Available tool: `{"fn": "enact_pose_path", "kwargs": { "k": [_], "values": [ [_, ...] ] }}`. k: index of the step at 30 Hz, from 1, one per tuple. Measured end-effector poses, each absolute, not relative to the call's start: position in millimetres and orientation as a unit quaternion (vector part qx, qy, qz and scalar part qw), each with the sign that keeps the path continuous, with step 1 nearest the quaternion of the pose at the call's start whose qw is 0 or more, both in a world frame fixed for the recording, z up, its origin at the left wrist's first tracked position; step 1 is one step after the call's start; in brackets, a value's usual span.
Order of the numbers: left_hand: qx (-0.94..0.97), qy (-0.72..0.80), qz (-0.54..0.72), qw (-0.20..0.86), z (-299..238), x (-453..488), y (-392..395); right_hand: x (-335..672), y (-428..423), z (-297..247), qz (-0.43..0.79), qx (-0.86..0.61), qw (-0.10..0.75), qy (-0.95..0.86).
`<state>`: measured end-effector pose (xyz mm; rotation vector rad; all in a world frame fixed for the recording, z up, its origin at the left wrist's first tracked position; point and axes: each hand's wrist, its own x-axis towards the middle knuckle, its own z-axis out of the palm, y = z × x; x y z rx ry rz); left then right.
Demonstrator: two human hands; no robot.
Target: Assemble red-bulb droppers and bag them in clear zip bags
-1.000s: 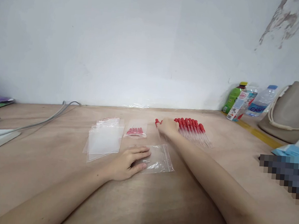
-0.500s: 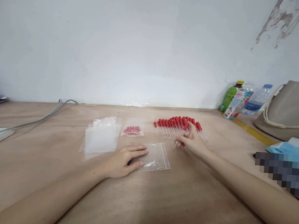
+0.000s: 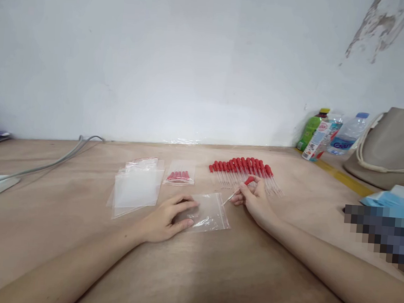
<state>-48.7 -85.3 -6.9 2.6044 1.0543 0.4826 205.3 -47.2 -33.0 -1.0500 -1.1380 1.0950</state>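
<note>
My right hand (image 3: 250, 197) pinches a red-bulbed dropper (image 3: 247, 181), its thin clear tip pointing left and down at the open-looking edge of a clear zip bag (image 3: 209, 213). Whether the tip is inside the bag I cannot tell. My left hand (image 3: 172, 217) lies with fingers apart over the bag's left end. Behind my right hand, a row of several red-bulbed droppers (image 3: 241, 166) lies on the table. A filled zip bag (image 3: 179, 173) with several droppers in it lies beyond my left hand. Left of it is a stack of flat zip bags (image 3: 138, 188).
A grey cable (image 3: 58, 159) runs over the left of the wooden table (image 3: 192, 272). At the back right stand a green bottle (image 3: 312, 130), a carton (image 3: 318, 139), a water bottle (image 3: 348, 135) and a beige bag (image 3: 391, 147). A blue packet (image 3: 390, 201) lies at the right.
My right hand has come away from the dropper row, toward me and slightly left, bringing the dropper's tip to the bag's edge. My left hand has stayed nearly still.
</note>
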Motion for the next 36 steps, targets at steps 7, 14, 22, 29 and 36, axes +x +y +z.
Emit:
{"fn": "enact_pose_path", "kwargs": {
  "k": [7, 14, 22, 29, 36],
  "values": [
    [0.906, 0.373, 0.148, 0.132, -1, -50, -86, 209, -55, -29, 0.574, -0.431, 0.538, -0.442],
    [0.91, 0.358, 0.158, 0.137, -2, -52, -85, 232, -55, -20, 0.557, -0.417, 0.331, -0.637],
    [0.915, 0.35, 0.142, 0.143, -2, -50, -84, 222, -55, -20, 0.445, -0.354, 0.269, -0.778],
    [0.921, 0.339, 0.111, 0.154, 6, -47, -85, 214, -62, -18, 0.444, -0.34, 0.245, -0.792],
    [0.93, 0.33, 0.089, 0.138, 4, -48, -83, 213, -66, -17, 0.48, -0.336, 0.26, -0.767]
  ]
}}
